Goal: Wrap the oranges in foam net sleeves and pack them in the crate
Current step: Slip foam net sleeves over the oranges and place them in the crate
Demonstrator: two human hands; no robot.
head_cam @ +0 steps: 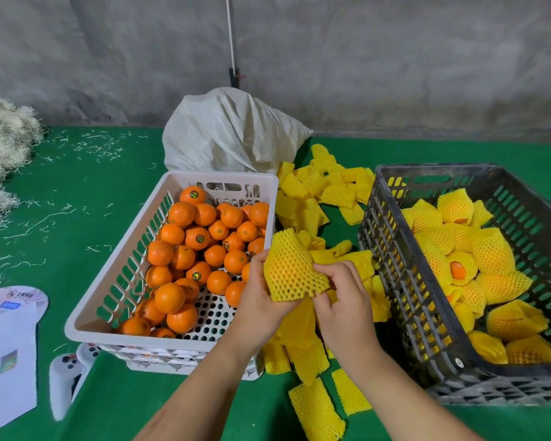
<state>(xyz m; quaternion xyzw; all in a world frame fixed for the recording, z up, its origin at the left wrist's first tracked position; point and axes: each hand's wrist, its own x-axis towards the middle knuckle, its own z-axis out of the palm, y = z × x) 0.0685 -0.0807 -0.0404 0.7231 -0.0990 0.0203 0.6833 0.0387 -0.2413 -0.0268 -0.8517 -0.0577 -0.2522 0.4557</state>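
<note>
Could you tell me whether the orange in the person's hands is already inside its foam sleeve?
Yes, inside: orange skin shows through the mesh of the foam sleeve, which the left hand and right hand grip from either side.

We see an orange (287, 268) half-sheathed in a yellow foam net sleeve (295, 265), between white basket (172, 340) and dark crate (395, 249).

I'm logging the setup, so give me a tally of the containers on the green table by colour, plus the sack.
White crate: 1
Dark grey crate: 1
White woven sack: 1
Total: 3
</note>
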